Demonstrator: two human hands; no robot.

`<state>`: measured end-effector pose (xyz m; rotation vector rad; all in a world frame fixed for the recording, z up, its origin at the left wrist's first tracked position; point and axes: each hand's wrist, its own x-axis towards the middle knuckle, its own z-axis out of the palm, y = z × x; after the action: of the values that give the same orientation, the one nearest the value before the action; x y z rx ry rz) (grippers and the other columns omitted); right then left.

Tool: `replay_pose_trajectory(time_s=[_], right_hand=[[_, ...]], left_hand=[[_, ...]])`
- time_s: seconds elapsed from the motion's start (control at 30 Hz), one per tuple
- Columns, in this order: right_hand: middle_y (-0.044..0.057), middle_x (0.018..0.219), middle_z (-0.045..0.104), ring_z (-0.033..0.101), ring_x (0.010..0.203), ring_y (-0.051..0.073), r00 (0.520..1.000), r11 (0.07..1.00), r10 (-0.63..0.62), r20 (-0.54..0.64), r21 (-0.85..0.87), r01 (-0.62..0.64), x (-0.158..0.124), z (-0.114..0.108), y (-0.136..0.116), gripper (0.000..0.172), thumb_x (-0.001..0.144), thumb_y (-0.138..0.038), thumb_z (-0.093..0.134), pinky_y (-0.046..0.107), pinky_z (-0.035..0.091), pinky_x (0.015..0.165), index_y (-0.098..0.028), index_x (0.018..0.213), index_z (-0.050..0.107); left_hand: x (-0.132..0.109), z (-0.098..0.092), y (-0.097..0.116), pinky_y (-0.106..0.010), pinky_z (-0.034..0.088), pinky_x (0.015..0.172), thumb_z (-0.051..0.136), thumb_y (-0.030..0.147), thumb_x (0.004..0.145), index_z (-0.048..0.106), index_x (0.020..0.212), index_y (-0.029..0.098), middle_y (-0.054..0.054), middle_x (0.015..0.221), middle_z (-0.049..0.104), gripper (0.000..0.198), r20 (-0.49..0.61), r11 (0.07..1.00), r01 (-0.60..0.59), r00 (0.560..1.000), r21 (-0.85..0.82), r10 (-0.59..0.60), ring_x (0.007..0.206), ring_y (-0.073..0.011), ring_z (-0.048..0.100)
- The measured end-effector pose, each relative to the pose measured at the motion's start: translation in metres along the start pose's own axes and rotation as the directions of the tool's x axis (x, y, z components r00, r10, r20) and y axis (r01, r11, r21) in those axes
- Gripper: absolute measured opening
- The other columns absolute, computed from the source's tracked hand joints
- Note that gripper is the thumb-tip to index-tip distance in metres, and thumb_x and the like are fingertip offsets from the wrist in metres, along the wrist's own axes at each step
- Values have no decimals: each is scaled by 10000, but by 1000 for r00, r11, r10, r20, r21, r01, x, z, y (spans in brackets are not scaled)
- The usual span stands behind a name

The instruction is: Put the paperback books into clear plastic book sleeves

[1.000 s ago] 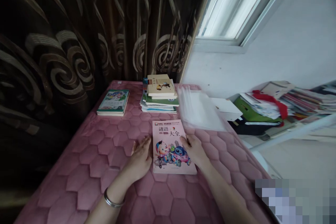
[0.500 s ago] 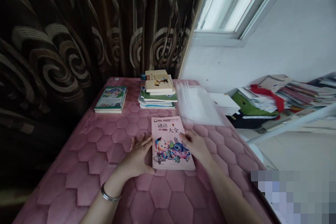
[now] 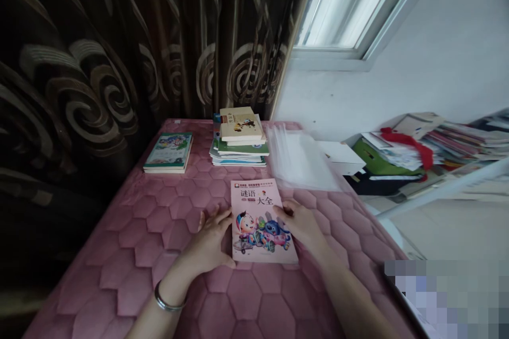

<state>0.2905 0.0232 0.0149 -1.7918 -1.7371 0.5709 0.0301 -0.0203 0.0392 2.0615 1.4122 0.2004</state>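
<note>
Hardly anything has changed in the last second. The picture book [image 3: 260, 233] lies closed and face up at the same place as before, in the middle of the pink quilted cover [image 3: 131, 254], a little nearer to its near edge than to its far edge. Only the view has shifted slightly. The left hand [image 3: 210, 246] stays flat against the left edge of the book, with its fingers [image 3: 217, 218] stretched out and close together and the thumb near the book's near-left corner. The right hand [image 3: 303, 225] stays on the other side, with its fingertips lying loosely on the right edge of the book's front. Neither hand is clamped on the book, so I judge that it is being kept straight between them and not lifted.

The count is as follows:
- One picture book lies between two hands, and one bracelet [image 3: 169, 302] is on the left wrist.
- One green book [image 3: 169, 152] lies alone toward the far-left corner.
- One stack of books [image 3: 240, 137] stands at the far edge. It holds several books, perhaps five, but I cannot count them exactly.
- One pile of clear plastic sleeves [image 3: 300, 161] lies at the far-right corner, and its number cannot be told.
</note>
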Motion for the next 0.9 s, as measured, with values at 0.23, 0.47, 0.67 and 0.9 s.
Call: replay_pose_trajectory(time_s=[0.23, 0.47, 0.67, 0.9], right_hand=[[23, 592, 608, 564, 585, 194, 1000, 1000, -8, 22, 24, 8, 3, 7, 12, 347, 761, -521, 466, 281, 363, 548, -226, 583, 510], [23, 592, 597, 560, 595, 193, 999, 999, 37, 25, 16, -37, 2, 5, 7, 358, 754, -539, 478, 286, 364, 566, -231, 572, 484], [41, 665, 608, 575, 669, 201, 1000, 999, -5, 4, -41, 5, 2, 3, 3, 333, 756, -505, 473, 284, 378, 593, -226, 580, 522], [23, 615, 550, 539, 624, 183, 998, 995, -58, -30, -88, 55, 1, 5, 5, 320, 766, -461, 483, 283, 349, 568, -231, 549, 430]], left_hand=[[-2, -3, 4, -592, -37, 1142, 829, 316, 537, 333, 1440, 298, -98, 1551, 263, 1030, 11, 1000, 3, 1000, -1, -3, 1449, -314, 105], [-2, 0, -1, -615, -33, 1128, 791, 363, 576, 291, 1460, 295, -99, 1562, 223, 1017, 19, 1000, -16, 1000, 3, 16, 1450, -328, 66], [-1, 1, -3, -593, -29, 1137, 798, 375, 564, 305, 1456, 277, -107, 1560, 230, 1023, 14, 1000, -24, 1000, 7, 24, 1450, -327, 83], [-1, 0, 0, -606, -15, 1132, 772, 373, 594, 317, 1447, 283, -111, 1549, 263, 971, 7, 999, -35, 999, 15, 35, 1448, -332, 100]])
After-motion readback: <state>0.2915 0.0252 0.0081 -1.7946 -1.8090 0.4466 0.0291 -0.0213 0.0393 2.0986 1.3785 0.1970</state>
